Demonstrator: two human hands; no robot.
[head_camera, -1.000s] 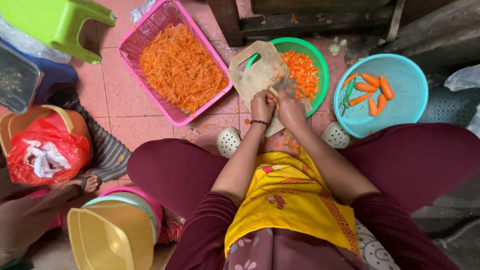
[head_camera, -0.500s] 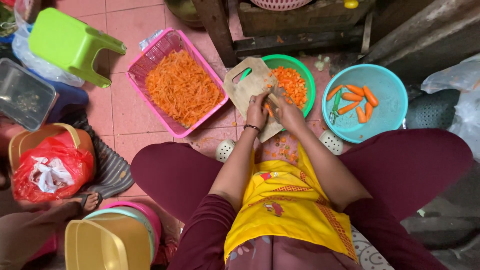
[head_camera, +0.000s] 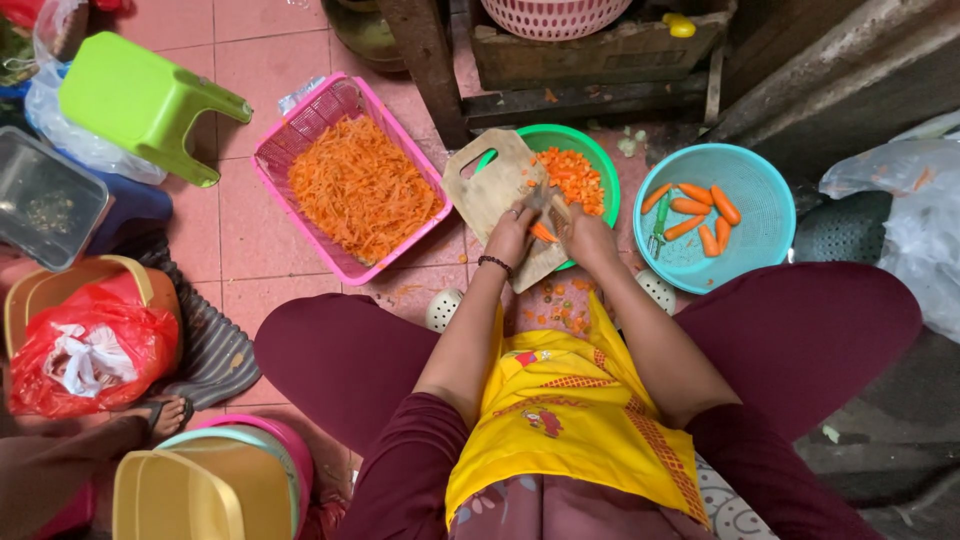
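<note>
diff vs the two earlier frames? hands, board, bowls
Mostly the head camera shifted: the whole scene slid lower in view. Left hand and right hand remain together over the wooden cutting board, left on a carrot piece; the right seems to grip a knife. Nothing taken up or let go. Green bowl, pink basket and blue bowl unmoved.

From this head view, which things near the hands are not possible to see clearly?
- Knife: head view, mostly covered by the right hand; the blade is too small to make out.
- Carrot piece: only an orange end shows past the left hand.
- Green bowl: its left part lies under the cutting board.
- White basket: cut off by the top edge.
</note>
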